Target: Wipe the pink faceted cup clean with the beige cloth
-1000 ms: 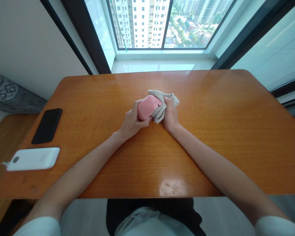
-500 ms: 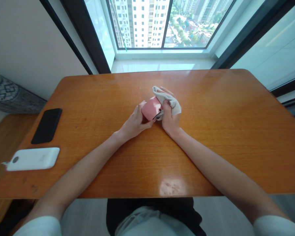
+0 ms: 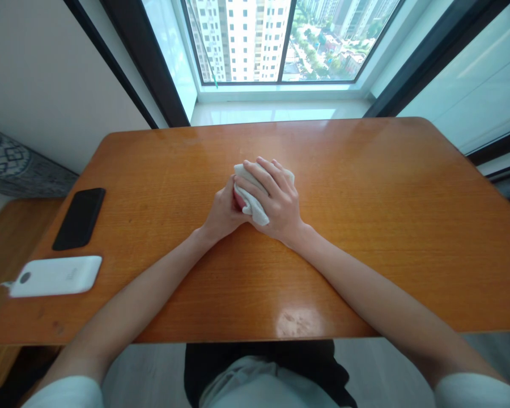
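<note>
At the middle of the wooden table [image 3: 365, 238] my two hands meet over a pink object [image 3: 237, 202], of which only a small sliver shows. My left hand [image 3: 221, 214] grips it from the left side. My right hand [image 3: 276, 201] lies over the top with its fingers curled, pressing a beige cloth [image 3: 250, 195] down onto the pink object. The cloth covers nearly all of it. Both forearms rest across the tabletop.
A black phone [image 3: 79, 217] lies flat near the table's left edge, and a white power bank [image 3: 55, 276] lies in front of it. A large window [image 3: 263, 39] stands beyond the far edge. A patterned cushion [image 3: 8, 164] sits to the left.
My right hand has swung the cloth over the top of the pink object and now covers it; before, the pink object showed between the hands. My left hand has kept its grip.
</note>
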Motion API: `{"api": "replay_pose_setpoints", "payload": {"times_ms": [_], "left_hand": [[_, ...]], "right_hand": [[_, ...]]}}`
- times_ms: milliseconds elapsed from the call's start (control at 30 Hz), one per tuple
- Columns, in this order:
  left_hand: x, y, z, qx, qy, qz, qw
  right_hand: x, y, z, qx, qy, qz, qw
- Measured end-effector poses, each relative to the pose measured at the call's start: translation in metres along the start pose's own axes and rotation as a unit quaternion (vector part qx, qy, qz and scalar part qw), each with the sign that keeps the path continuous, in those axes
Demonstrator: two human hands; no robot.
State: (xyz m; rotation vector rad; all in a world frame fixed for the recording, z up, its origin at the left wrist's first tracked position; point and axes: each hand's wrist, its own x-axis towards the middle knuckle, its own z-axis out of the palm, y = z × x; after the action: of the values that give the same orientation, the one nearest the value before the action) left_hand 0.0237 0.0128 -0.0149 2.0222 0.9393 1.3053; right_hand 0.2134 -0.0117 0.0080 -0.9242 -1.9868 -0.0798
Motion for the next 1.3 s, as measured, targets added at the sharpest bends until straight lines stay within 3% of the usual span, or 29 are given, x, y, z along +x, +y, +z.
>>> {"api": "replay_pose_setpoints", "payload": {"times_ms": [300, 533, 633, 800, 933, 1100, 1300], "left_hand": [[0.005, 0.002, 0.000, 0.014, 0.002, -0.016, 1.000], [0.005, 0.009, 0.000, 0.033, -0.004, -0.040, 0.999], [0.005, 0.013, 0.000, 0.044, -0.002, -0.040, 0.998], [0.006, 0.015, -0.002, 0.091, 0.015, -0.046, 0.995], [0.005, 0.016, -0.002, 0.098, 0.019, -0.050, 0.994], [0.005, 0.016, -0.003, 0.097, 0.013, -0.055, 0.994], [0.003, 0.008, -0.003, 0.040, -0.024, -0.043, 0.998]], "right_hand": [[-0.002, 0.002, 0.003, -0.009, 0.039, -0.024, 0.999], [0.002, 0.002, 0.000, 0.096, 0.059, 0.059, 0.992], [0.005, 0.007, 0.005, 0.206, 0.100, 0.148, 0.962], [0.005, 0.036, 0.021, 0.348, 0.112, 0.329, 0.871], [0.002, 0.053, 0.027, 0.391, 0.127, 0.386, 0.826], [0.006, 0.045, 0.022, 0.383, 0.125, 0.382, 0.832], [0.008, 0.028, 0.013, 0.371, 0.098, 0.302, 0.873]]}}
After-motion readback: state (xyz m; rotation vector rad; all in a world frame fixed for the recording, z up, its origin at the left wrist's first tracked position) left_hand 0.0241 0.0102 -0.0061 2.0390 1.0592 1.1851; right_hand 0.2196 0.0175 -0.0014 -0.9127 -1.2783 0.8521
